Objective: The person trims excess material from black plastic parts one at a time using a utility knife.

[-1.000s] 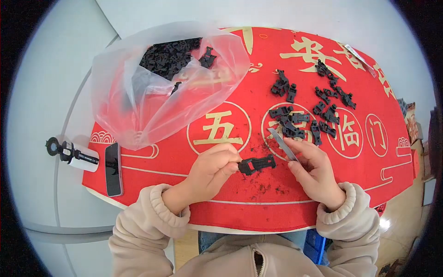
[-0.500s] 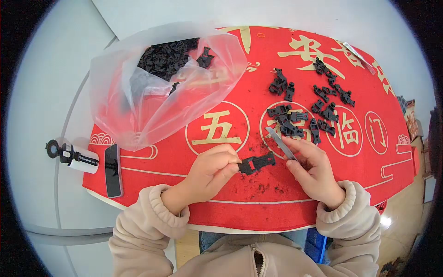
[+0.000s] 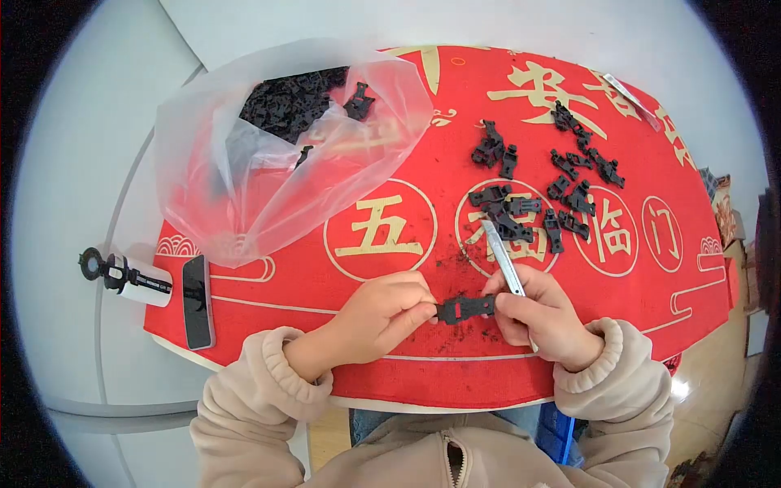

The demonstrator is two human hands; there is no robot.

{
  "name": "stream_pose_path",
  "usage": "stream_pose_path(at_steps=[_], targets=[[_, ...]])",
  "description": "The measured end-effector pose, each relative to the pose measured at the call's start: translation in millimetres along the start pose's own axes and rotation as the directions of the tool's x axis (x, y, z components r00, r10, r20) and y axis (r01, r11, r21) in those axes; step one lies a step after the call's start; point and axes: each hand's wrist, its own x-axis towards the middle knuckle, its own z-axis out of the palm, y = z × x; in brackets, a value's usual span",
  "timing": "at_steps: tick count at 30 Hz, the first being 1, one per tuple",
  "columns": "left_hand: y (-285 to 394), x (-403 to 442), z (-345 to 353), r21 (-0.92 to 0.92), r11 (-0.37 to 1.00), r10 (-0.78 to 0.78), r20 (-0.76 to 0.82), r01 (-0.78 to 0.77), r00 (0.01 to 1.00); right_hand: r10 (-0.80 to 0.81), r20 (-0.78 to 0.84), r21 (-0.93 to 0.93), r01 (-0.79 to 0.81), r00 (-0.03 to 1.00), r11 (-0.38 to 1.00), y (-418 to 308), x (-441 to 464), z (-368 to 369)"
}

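Note:
Between my hands is a black plastic part (image 3: 465,309) with a square opening in it. The fingers of my left hand (image 3: 376,319) are closed on its left end. My right hand (image 3: 549,315) grips a slim metallic utility knife (image 3: 502,256), its tip pointing up and away over the cloth. The thumb and fingers of that hand also meet the right end of the black part. Past the knife tip lies a loose pile of similar black parts (image 3: 512,224).
A clear plastic bag (image 3: 325,191) full of black parts (image 3: 289,102) lies at the back left. A phone (image 3: 196,301) and a white cylinder (image 3: 146,281) stand left. Black crumbs dot the red cloth (image 3: 455,374). A thin strip (image 3: 630,102) lies at the far right.
My right hand has moved left onto the black part's right end, and the knife has turned more upright. The part and my left hand have shifted slightly right and nearer to me.

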Motion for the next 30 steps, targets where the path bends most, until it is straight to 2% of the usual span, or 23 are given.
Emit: stream_pose_path(at_steps=[2, 5, 6, 9, 12, 15, 18, 21, 23, 24, 26, 27, 30], targets=[[0.2, 0.4, 0.8, 0.016, 1.000, -0.023, 0.013, 0.023, 1.000, 0.014, -0.004, 0.040, -0.014, 1.000, 0.999, -6.1, -1.7, 6.7], [-6.3, -1.7, 1.2, 0.044, 0.999, -0.005, 0.016, 0.005, 1.000, -0.011, -0.057, -0.267, -0.004, 0.998, 0.964, -5.2, -3.6, 7.5], [-8.2, -2.1, 1.2, 0.054, 0.998, 0.010, 0.015, -0.011, 1.000, -0.029, -0.072, -0.290, 0.007, 0.997, 0.957, -5.1, -3.5, 7.9], [0.9, -3.2, 3.4, -0.133, 0.978, -0.174, -0.085, 0.162, 0.981, -0.079, -0.099, -0.351, 0.039, 0.992, 0.936, -3.7, -2.5, 8.9], [-1.7, -4.1, 7.4, -0.125, 0.988, -0.103, -0.094, 0.091, 0.990, -0.108, -0.103, -0.388, 0.060, 0.989, 0.920, -0.5, -0.6, 8.7], [4.1, -2.0, 7.4, -0.062, 0.993, -0.105, -0.073, 0.101, 0.992, -0.115, -0.114, -0.404, 0.060, 0.987, 0.913, 1.0, 0.0, 9.2], [0.3, -0.2, 5.3, 0.086, 0.996, -0.023, -0.034, 0.025, 0.999, -0.106, -0.093, -0.411, 0.059, 0.990, 0.910, 1.4, 0.0, 8.1], [-0.7, 0.3, 4.2, 0.104, 0.993, -0.045, -0.049, 0.050, 0.998, -0.108, -0.080, -0.438, 0.062, 0.991, 0.897, 0.4, -1.3, 8.8], [-4.8, 0.2, -0.1, 0.165, 0.986, -0.014, 0.024, 0.010, 1.000, -0.143, -0.065, -0.469, 0.097, 0.988, 0.878, 1.0, -1.7, 8.8], [-7.1, 0.4, -3.2, 0.194, 0.981, -0.001, 0.062, -0.011, 0.998, -0.277, -0.029, -0.609, 0.203, 0.960, 0.767, 0.8, -1.7, 7.3], [-12.3, 0.3, -8.6, 0.295, 0.950, 0.066, 0.122, -0.099, 0.990, -0.495, 0.105, -0.817, 0.359, 0.863, 0.452, -0.7, -1.2, -1.3], [-15.6, -0.7, -8.9, 0.336, 0.932, 0.093, 0.151, -0.139, 0.984, -0.553, 0.262, -0.894, 0.414, 0.791, 0.169, -2.8, 0.0, -8.3], [-17.3, -0.5, -11.8, 0.373, 0.919, 0.063, 0.176, -0.125, 0.982, -0.453, 0.278, -0.960, 0.257, 0.847, -0.108, -12.1, -9.6, 3.8]])
